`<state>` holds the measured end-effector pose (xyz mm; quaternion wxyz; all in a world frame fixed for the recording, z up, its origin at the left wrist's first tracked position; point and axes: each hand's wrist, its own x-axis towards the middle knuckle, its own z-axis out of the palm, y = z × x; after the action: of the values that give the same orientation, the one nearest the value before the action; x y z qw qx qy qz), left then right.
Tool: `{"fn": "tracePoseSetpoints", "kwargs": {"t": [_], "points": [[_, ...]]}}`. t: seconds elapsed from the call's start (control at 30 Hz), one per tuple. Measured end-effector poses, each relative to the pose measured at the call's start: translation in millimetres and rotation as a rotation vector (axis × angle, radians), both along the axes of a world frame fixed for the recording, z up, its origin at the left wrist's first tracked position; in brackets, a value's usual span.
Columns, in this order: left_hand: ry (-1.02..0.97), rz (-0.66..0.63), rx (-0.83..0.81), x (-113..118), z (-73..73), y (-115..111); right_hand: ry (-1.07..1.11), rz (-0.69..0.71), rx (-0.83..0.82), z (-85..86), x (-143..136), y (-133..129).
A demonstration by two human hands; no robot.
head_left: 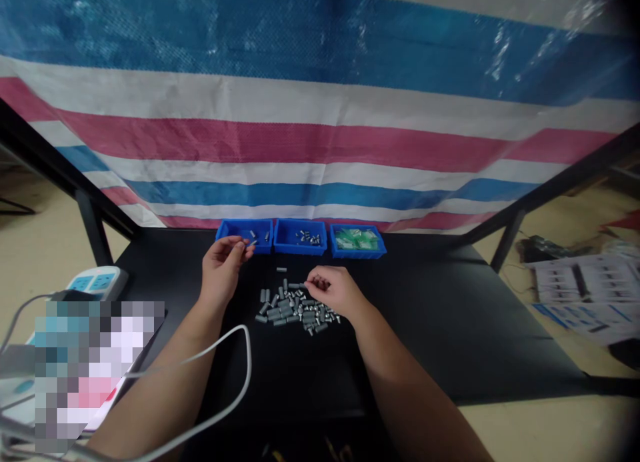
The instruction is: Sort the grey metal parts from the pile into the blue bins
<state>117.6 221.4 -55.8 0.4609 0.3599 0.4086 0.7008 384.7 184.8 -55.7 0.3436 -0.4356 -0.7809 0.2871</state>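
Observation:
My left hand (223,269) is raised in front of the left blue bin (225,226), thumb and fingers pinched on a small metal cylinder (252,243). My right hand (335,287) is over the far side of a loose pile of small grey and silver metal cylinders (285,310) on the black table. Its fingers are closed in a pinch. A grey cylinder (296,286) lies right at those fingertips; whether they grip it I cannot tell. One stray cylinder (282,270) rests behind the pile. A few metal pieces are inside the left bin.
The middle blue bin (300,250) holds small metal parts; the right blue bin (357,254) holds green-and-clear packets. A white cable (249,362) loops across my left forearm. A power strip (103,280) stands at the table's left edge. Behind the bins hangs a striped sheet (320,142).

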Motion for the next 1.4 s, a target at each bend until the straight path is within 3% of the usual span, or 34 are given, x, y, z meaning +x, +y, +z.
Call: {"fn": "tracePoseSetpoints", "kwargs": {"t": [0.13,0.27,0.4,0.53,0.7,0.8,1.0,1.23,1.4], "points": [[0.008,-0.038,-0.027,-1.5,-0.3,-1.1,0.102,-0.039,0.026,-5.0,-0.7,3.7],[0.017,-0.068,-0.047,-2.4,-2.9,-0.8,0.238,-0.026,-0.102,-16.3,-3.0,9.3],[0.039,-0.084,-0.072,-3.9,-7.1,0.9,0.387,-0.157,-0.164,-26.2,-8.9,15.7],[0.06,-0.084,-0.097,-4.8,-8.1,1.7,0.521,-0.381,0.008,-26.5,-11.9,19.3],[0.091,-0.096,-0.121,-3.9,-5.6,0.3,0.481,-0.465,0.299,-19.1,-9.7,17.6],[0.108,-0.108,-0.128,-4.0,-6.2,0.3,0.434,-0.442,0.376,-19.0,-8.4,19.5],[0.14,-0.137,-0.157,-3.8,-7.5,-0.2,0.197,-0.256,0.325,-15.6,-7.8,22.3],[0.159,-0.148,-0.154,-2.5,-6.0,-1.4,0.144,-0.27,0.339,-2.1,-6.6,12.6],[0.173,-0.152,-0.166,-1.6,-5.0,-2.0,0.055,-0.08,0.264,-2.7,-4.8,12.4]]}}
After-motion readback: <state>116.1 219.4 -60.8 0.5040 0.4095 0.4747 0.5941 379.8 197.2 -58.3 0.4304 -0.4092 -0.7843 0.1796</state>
